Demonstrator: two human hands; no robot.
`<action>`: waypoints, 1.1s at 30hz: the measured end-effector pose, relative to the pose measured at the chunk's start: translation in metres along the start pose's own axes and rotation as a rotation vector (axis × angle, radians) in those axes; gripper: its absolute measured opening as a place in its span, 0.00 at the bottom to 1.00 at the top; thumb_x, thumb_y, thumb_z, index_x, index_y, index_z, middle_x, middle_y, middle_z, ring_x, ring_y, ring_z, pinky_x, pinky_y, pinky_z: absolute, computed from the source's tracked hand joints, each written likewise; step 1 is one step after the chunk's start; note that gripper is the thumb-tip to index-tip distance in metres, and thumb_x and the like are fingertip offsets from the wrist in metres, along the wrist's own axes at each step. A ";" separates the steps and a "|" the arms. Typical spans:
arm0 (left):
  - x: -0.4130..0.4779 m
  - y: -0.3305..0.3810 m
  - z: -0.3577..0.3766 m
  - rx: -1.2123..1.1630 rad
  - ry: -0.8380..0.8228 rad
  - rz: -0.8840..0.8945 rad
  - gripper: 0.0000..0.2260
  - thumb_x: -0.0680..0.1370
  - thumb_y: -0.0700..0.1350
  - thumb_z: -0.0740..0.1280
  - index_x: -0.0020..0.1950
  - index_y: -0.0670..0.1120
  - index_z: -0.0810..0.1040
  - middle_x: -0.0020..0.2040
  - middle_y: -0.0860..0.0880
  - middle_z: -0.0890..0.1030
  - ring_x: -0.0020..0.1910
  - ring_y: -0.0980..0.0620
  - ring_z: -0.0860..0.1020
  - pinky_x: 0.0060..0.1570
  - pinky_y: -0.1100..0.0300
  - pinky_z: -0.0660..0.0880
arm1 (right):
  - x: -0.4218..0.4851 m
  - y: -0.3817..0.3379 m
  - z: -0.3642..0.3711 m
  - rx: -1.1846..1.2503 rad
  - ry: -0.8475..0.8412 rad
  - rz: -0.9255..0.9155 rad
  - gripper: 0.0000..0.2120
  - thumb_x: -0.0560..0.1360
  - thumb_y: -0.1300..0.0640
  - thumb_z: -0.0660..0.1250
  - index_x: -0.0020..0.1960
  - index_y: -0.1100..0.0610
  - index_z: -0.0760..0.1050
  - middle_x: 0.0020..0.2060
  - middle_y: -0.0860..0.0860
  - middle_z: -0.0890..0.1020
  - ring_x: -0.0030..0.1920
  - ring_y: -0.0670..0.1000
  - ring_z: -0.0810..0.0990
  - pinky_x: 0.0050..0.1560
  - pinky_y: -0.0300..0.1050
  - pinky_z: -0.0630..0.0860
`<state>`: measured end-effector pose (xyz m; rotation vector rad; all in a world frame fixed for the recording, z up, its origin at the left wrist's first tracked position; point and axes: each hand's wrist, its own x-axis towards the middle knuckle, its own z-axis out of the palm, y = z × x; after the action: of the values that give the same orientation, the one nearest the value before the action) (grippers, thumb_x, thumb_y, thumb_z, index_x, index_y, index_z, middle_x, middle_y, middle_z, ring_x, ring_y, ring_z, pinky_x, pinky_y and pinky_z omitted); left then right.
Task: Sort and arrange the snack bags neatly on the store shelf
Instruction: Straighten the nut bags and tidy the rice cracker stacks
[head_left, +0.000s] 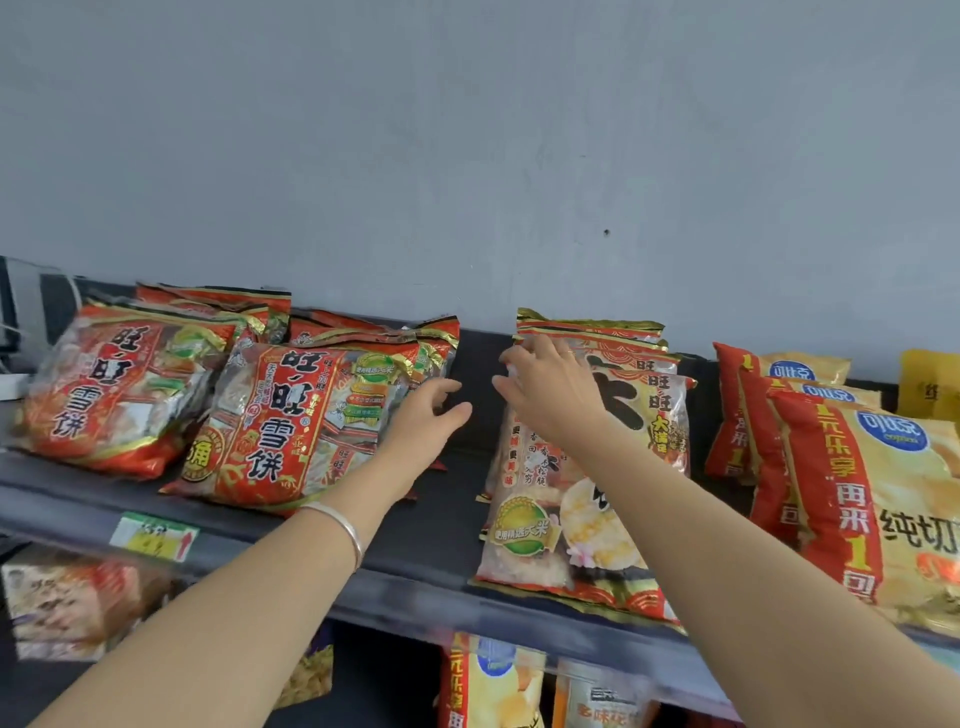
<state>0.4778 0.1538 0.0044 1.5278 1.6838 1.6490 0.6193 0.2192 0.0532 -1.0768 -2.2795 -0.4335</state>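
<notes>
Red rice-cracker bags lie in two leaning stacks on the left of the dark shelf (431, 535), one stack (119, 384) at the far left and a nearer one (291, 421) beside it. A stack of gold rice-cracker bags (566, 525) lies in the middle. My left hand (426, 415) hovers over the bare gap between the red and gold stacks, by the right edge of the red bags, fingers loosely bent and holding nothing. My right hand (550, 389) reaches over the upper left corner of the gold stack, fingers spread and touching the top bag.
Orange-and-red chip bags (857, 493) stand in a row at the right, with a yellow pack (930, 384) behind them. A price tag (153, 538) hangs on the shelf's front lip. More snack bags (488, 686) sit on the shelf below. A grey wall backs the shelf.
</notes>
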 end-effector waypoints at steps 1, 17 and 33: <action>-0.003 -0.002 -0.010 0.035 0.012 0.013 0.17 0.79 0.45 0.64 0.67 0.48 0.70 0.67 0.50 0.71 0.67 0.51 0.68 0.63 0.57 0.66 | 0.002 -0.008 0.003 0.024 -0.023 -0.030 0.20 0.80 0.46 0.56 0.68 0.52 0.70 0.67 0.53 0.72 0.68 0.56 0.68 0.64 0.54 0.68; 0.093 -0.058 -0.162 0.491 0.323 0.148 0.13 0.77 0.53 0.65 0.61 0.54 0.75 0.63 0.53 0.75 0.64 0.48 0.71 0.64 0.44 0.65 | 0.106 -0.107 0.058 0.204 -0.074 0.062 0.23 0.80 0.42 0.55 0.70 0.52 0.69 0.66 0.54 0.72 0.64 0.57 0.71 0.60 0.57 0.73; 0.140 -0.114 -0.212 -0.059 0.127 0.016 0.28 0.74 0.51 0.70 0.71 0.52 0.63 0.71 0.47 0.65 0.65 0.48 0.68 0.55 0.54 0.69 | 0.142 -0.139 0.074 0.063 -0.310 0.205 0.16 0.76 0.35 0.59 0.45 0.46 0.77 0.43 0.44 0.81 0.47 0.49 0.78 0.61 0.62 0.66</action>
<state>0.2024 0.1902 0.0234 1.4398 1.6731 1.8217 0.4118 0.2547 0.0770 -1.4108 -2.3922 -0.1169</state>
